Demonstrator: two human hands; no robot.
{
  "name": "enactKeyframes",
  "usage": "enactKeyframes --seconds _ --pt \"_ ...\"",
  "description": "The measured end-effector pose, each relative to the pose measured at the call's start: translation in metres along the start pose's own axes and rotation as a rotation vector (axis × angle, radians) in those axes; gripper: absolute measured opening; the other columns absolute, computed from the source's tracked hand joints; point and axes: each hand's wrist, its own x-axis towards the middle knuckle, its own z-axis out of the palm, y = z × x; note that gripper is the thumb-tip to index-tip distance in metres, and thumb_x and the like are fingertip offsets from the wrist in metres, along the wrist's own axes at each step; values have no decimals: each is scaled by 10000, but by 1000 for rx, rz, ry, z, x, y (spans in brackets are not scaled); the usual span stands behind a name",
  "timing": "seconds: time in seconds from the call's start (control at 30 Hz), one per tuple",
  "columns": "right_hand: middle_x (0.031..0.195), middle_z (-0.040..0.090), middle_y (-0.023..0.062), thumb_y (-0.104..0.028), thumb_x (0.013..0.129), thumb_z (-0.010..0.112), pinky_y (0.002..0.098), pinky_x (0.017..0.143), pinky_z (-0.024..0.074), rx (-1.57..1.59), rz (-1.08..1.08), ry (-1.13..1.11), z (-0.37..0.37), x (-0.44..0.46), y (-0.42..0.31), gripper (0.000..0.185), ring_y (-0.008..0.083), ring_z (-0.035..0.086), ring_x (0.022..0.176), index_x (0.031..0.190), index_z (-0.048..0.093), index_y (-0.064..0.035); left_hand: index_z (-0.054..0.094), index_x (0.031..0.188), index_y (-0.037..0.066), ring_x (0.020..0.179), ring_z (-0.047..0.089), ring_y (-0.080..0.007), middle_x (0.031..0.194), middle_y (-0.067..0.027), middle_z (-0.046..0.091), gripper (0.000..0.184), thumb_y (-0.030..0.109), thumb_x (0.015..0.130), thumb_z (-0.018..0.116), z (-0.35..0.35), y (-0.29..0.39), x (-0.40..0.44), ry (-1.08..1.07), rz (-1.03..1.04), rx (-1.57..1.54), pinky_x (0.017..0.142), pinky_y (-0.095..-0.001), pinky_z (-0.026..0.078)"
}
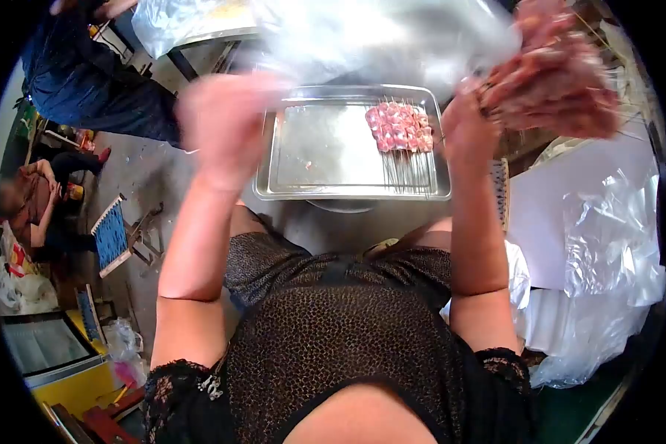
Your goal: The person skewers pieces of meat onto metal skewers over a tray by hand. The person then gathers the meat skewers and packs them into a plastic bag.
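My right hand is closed around a bunch of raw meat skewers, lifted to the right of a metal tray. My left hand is raised over the tray's left side, smeared by motion, so its fingers cannot be made out. A clear plastic bag, also blurred, stretches above the tray's far edge between both hands. Its left edge comes up to my left hand; whether I grip it there is unclear. In the tray's right half lies a row of meat skewers, sticks pointing toward me.
Plastic sheets lie on a pale surface at right. Another person in dark blue clothes stands at upper left, beside a table with plastic on it. Further left, a seated person is near a blue-strapped folding stool.
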Motion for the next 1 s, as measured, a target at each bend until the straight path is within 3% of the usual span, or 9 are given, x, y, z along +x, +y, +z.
enactKeyframes --seconds 0.1,0.27,0.43,0.5,0.53,0.63,0.83,0.9,1.0 --pt "589 424 -72 -134 825 631 185 369 278 -179 271 54 -50 -14 57 174 24 368 439 976 566 -78 642 1047 59 779 624 -233 865 -73 671 344 -67 735 569 49 -44 -92 -532 -624 -245 736 -347 487" --pt "606 435 -78 -221 841 635 177 370 250 -347 279 153 -98 -16 81 284 2 350 439 1086 580 -88 651 1017 72 652 523 -27 773 32 632 232 174 819 586 27 -42 -35 -496 -1136 -615 548 -194 385" --pt "618 420 -99 -205 854 623 162 388 232 -355 281 174 -115 -36 41 251 -6 330 454 1077 578 -97 638 936 53 617 500 -25 726 36 591 193 192 802 641 40 -35 1 -445 -1031 -657 552 -183 384" --pt "835 586 0 -202 851 625 213 566 404 -595 228 16 -131 -53 36 445 61 483 651 1238 483 -35 636 914 51 617 500 -23 733 34 595 193 201 795 660 45 -28 7 -454 -1010 -659 555 -182 387" --pt "846 602 28 -217 866 598 253 620 444 -798 -109 -46 -126 -66 39 431 99 498 671 1243 490 -36 638 898 53 620 497 -21 730 37 593 193 206 786 674 48 -25 9 -470 -988 -680 558 -183 388" --pt "863 618 91 -238 870 582 282 664 459 -852 -53 -191 -108 -99 29 384 141 547 708 1186 534 -25 652 850 43 640 503 -20 714 40 586 192 223 793 687 53 -19 16 -517 -898 -608 570 -185 397" --pt "841 614 172 -274 844 596 358 677 478 -1031 -109 -386 -92 -116 34 303 341 603 766 1011 574 -22 663 954 80 648 570 -98 735 -68 643 240 290 848 617 41 -13 16 -470 -215 -125 609 -248 451" --pt "840 608 172 -245 823 616 375 670 477 -1060 -107 -399 -100 -122 44 274 364 590 793 992 573 -33 660 951 69 649 561 -102 731 -61 642 251 296 875 585 37 -14 12 -424 -254 -101 603 -254 449" --pt "780 588 167 -293 842 599 365 629 461 -1110 -136 -512 -109 -134 53 290 343 580 707 971 569 -35 651 1035 41 617 468 -39 681 44 549 249 236 909 561 33 -14 12 -336 -815 -433 567 -193 394"
